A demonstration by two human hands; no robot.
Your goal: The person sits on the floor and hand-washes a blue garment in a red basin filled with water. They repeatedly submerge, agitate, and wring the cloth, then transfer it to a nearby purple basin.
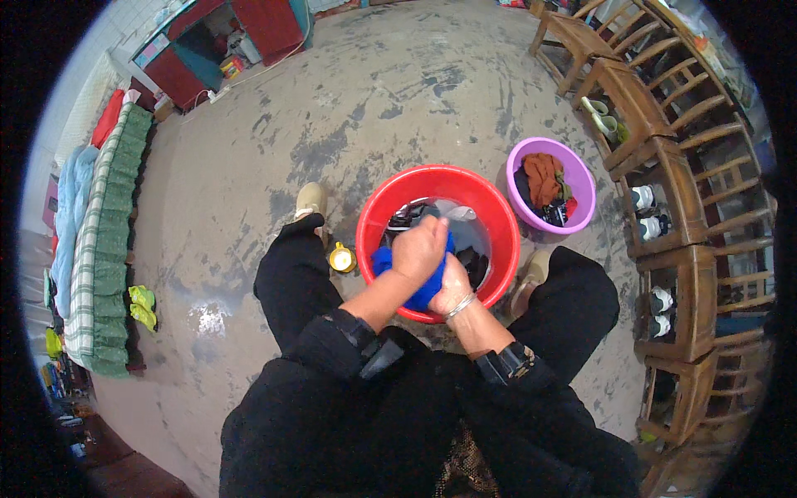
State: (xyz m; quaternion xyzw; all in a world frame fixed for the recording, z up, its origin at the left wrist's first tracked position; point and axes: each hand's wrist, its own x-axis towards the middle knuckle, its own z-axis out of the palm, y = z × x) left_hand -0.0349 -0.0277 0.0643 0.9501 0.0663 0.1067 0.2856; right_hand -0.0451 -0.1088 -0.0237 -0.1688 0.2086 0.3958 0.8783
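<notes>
A red plastic basin [503, 267] stands on the floor between my feet, with water and dark wet clothes [471, 264] inside. Over it my left hand [418, 248] is closed around a bright blue cloth [429, 289]. My right hand [453, 287], a silver bangle at its wrist, grips the same cloth just to the right and lower. The two hands press close together, and folds of the cloth show on both sides of them. A pale, whitish piece [457, 210] lies in the water at the basin's far side. My fingers are partly hidden.
A purple basin [584, 218] of clothes stands right of the red one. Near my left foot is a yellow cup [342, 258] with whitish contents. Wooden chairs [669, 286] line the right, shoes under them. A sofa with a green checked cover [112, 249] runs along the left.
</notes>
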